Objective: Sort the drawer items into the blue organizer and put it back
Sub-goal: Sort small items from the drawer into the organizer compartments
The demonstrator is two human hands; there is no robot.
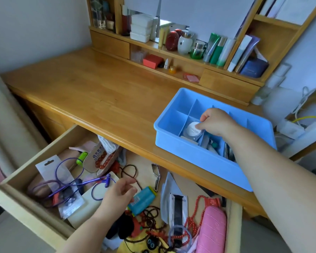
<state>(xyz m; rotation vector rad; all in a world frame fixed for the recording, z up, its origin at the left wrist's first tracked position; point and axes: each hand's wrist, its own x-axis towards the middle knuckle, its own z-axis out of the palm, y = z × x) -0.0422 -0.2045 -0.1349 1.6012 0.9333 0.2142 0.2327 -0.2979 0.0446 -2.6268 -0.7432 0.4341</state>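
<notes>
Blue organizer (204, 161) on desk; right hand (214, 122) pinches, seemingly, a white packet (192, 129); left hand (119, 193) relaxed, empty

Wooden surface (98, 84) carrying a shelf unit (171, 50) at its rear. Upper ledge: stacked white boxes (140, 28), a red egg-shaped container (171, 41), a white jar (184, 45), green tubes (217, 50). Lower ledge: a red box (152, 61). Right compartment: a dark blue jar (254, 67).

Blue organizer (199, 162), white disc (192, 129), purple cable (69, 181), pink ribbed pouch (212, 230).
</notes>
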